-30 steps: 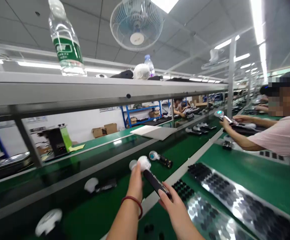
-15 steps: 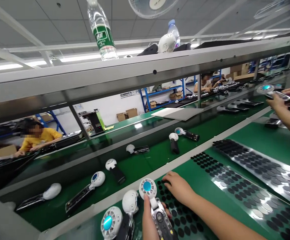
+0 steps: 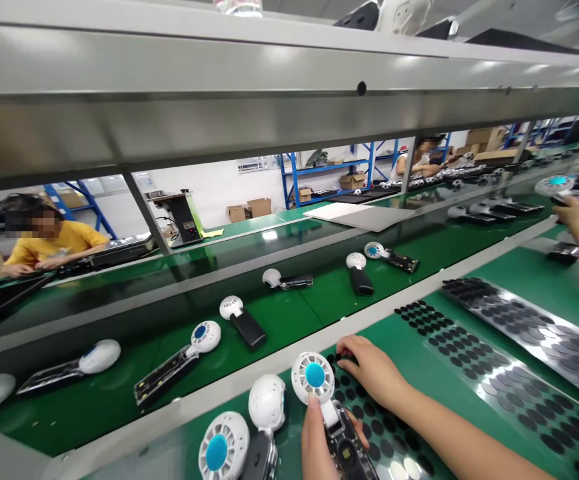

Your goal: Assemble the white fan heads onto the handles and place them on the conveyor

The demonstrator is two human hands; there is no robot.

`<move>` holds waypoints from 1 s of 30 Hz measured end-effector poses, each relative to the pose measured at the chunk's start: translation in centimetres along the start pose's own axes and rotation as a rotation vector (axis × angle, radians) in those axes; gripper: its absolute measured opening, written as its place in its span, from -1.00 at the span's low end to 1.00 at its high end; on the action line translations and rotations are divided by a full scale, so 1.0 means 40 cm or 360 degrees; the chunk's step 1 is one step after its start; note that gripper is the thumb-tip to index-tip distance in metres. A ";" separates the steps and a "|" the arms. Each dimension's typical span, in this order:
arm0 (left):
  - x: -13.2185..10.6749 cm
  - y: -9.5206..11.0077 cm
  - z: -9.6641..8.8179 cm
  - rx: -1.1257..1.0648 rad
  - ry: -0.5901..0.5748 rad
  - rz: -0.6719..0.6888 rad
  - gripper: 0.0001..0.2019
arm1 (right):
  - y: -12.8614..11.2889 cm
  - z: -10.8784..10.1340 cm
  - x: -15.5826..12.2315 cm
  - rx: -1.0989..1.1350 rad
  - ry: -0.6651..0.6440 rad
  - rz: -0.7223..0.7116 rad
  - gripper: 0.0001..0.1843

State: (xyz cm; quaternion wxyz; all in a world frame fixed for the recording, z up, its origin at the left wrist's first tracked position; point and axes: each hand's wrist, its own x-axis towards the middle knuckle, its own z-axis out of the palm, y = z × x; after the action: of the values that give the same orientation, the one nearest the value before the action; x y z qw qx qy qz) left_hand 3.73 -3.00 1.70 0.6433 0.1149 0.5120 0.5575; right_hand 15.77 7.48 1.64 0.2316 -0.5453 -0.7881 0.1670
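Note:
My left hand (image 3: 318, 443) is wrapped around the dark handle of a handheld fan (image 3: 333, 413), its round white head and blue centre facing up. Close to that head, my right hand (image 3: 375, 372) bends over a sheet of black round stickers (image 3: 386, 427), thumb and fingers pinched at a sticker by its upper left corner. The fingertips partly cover that sticker. Just left of my left hand lie two more fans, one with a blue centre (image 3: 223, 445) and one with a plain white head (image 3: 267, 403).
Several fans lie along the green conveyor belt (image 3: 294, 317) beyond the pale rail. More sticker sheets (image 3: 489, 367) spread to the right. A co-worker's hand (image 3: 576, 217) holds another fan. Low across the view runs a metal shelf beam (image 3: 219, 87). Another person in yellow (image 3: 64, 243) sits across.
The view has tilted down, so the shelf beam sits higher up and the bottles are mostly out of frame. My left hand still holds the fan; my right fingers stay at the sheet's corner.

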 end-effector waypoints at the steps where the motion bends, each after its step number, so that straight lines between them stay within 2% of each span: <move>1: 0.000 0.000 0.001 0.0006 -0.0002 0.0005 -0.70 | 0.001 0.000 0.000 0.0010 -0.0001 -0.0013 -0.88; 9: 0.003 0.018 0.027 0.0057 -0.0038 0.0106 -0.69 | -0.004 0.003 -0.007 0.0071 0.0018 -0.0108 -0.82; 15: 0.020 0.040 0.024 0.0093 -0.0011 0.0160 -0.73 | -0.003 0.008 -0.006 0.0262 -0.0024 -0.0110 -0.82; 18: 0.029 0.037 0.019 0.0088 -0.0001 0.0162 -0.70 | -0.010 -0.005 -0.005 0.0425 -0.0004 -0.0061 -0.87; 21: 0.044 0.023 0.011 0.0077 0.0007 0.0139 -0.65 | -0.039 -0.040 -0.022 0.0590 -0.0010 0.0012 -0.93; 23: 0.063 0.015 0.004 0.0072 0.0019 0.0126 -0.55 | -0.068 -0.071 -0.048 0.0693 -0.0083 0.0039 -0.95; 26: 0.103 0.007 -0.010 0.0073 0.0054 0.0129 -0.49 | -0.110 -0.106 -0.093 0.0813 -0.0332 0.0008 -0.88; 30: 0.142 -0.015 -0.030 0.0111 0.0107 0.0104 -0.50 | -0.131 -0.111 -0.132 0.0710 -0.0559 -0.0132 -0.81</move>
State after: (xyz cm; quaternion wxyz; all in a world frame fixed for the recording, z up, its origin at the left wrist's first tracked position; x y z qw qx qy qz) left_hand 2.32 1.04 -2.28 0.6029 0.1351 0.5483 0.5635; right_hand 15.69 0.77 7.10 0.2124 -0.4111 -0.7815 0.4184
